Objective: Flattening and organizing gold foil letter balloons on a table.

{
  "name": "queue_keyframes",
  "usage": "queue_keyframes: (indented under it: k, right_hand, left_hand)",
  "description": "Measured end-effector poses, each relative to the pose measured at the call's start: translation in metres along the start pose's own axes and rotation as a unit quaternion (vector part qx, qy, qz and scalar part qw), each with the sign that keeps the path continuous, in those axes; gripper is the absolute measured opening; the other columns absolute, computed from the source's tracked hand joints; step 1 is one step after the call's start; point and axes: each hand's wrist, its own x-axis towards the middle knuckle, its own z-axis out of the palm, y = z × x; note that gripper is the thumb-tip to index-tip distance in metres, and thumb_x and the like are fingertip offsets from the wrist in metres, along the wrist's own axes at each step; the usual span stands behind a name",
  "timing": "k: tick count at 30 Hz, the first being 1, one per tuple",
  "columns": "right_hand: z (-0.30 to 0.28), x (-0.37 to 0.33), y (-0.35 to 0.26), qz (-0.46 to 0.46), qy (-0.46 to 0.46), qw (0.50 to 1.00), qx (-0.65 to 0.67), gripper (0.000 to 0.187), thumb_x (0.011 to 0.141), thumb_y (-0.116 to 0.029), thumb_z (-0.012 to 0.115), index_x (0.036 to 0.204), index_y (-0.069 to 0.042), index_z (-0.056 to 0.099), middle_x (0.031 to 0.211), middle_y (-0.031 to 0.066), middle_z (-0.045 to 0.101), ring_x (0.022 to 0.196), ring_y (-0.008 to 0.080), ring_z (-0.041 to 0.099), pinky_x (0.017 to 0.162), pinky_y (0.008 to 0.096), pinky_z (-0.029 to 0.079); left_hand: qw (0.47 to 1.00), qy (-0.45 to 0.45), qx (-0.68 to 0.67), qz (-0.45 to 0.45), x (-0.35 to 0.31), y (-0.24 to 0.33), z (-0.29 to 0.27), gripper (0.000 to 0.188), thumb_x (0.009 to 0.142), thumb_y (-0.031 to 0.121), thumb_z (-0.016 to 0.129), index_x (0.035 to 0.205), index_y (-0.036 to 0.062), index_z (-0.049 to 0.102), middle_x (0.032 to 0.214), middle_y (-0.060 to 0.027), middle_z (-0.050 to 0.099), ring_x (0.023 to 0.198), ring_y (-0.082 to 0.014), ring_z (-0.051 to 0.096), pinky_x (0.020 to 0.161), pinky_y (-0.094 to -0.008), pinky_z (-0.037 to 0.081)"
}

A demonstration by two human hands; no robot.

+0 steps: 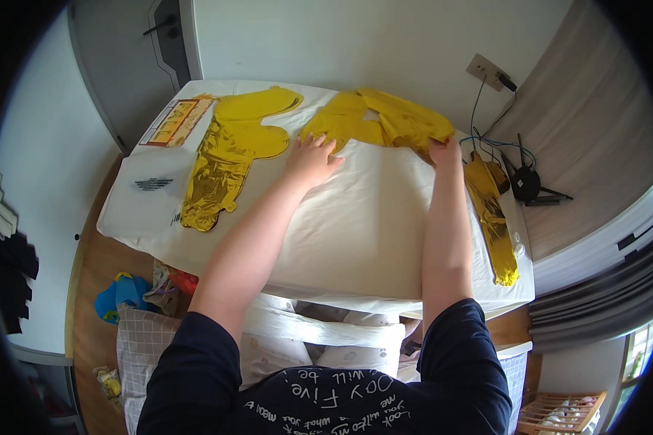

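Flat gold foil balloons lie on a table draped in white cloth [355, 239]. The middle foil balloon [413, 119] spreads along the far side, with a small gap near its centre. My left hand [313, 161] rests at its left end, fingers spread and lying on the foil's edge. At the other end my right hand [445, 150] has its fingers closed on the same balloon's corner. To the left lies a foil balloon with rounded lobes [228, 148], crinkled in its lower part. A narrow foil balloon [492, 225] stretches down the table's right side, beyond my right forearm.
An orange printed sheet [180, 122] and a translucent white bag [141, 192] occupy the left side. A black router [526, 183] with cables sits at the right edge, below a wall socket [491, 72]. A blue bag [127, 293] stands on the floor at left.
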Motion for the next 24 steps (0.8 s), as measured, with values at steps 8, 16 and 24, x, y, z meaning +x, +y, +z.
queue_keyframes:
  k: [8, 16, 24]
  right_hand:
    - [-0.022, -0.003, -0.096, -0.079, 0.157, 0.965, 0.195, 0.035, 0.109, -0.020, 0.037, 0.128, -0.002, 0.059, 0.132, 0.0116, 0.061, 0.122, 0.0286, 0.060, 0.100, 0.0423, 0.054]
    - [0.054, -0.145, -0.177, -0.411, 0.213, 0.884, 0.070, 0.032, 0.106, -0.017, 0.043, 0.128, -0.001, 0.059, 0.129, 0.0137, 0.061, 0.122, 0.0303, 0.059, 0.100, 0.0440, 0.056]
    - [0.132, -0.352, -0.149, -0.671, -0.034, 0.716, -0.189, 0.019, 0.101, -0.013, 0.060, 0.113, 0.000, 0.065, 0.106, 0.0134, 0.066, 0.111, 0.0220, 0.062, 0.090, 0.0374, 0.054]
  left_hand:
    - [1.000, -0.008, 0.006, 0.005, 0.003, 0.001, -0.002, 0.065, 0.100, 0.056, 0.045, 0.149, 0.0131, 0.048, 0.159, -0.0133, 0.038, 0.149, -0.0343, 0.030, 0.122, -0.0481, 0.024]
    - [1.000, -0.017, 0.014, -0.004, -0.001, -0.001, -0.006, 0.065, 0.100, 0.055, 0.047, 0.149, 0.0123, 0.048, 0.159, -0.0124, 0.038, 0.148, -0.0341, 0.032, 0.121, -0.0469, 0.026]
    - [0.999, -0.039, 0.004, 0.009, 0.001, 0.004, -0.012, 0.069, 0.100, 0.053, 0.047, 0.151, 0.0081, 0.043, 0.158, -0.0137, 0.039, 0.149, -0.0357, 0.031, 0.122, -0.0493, 0.024]
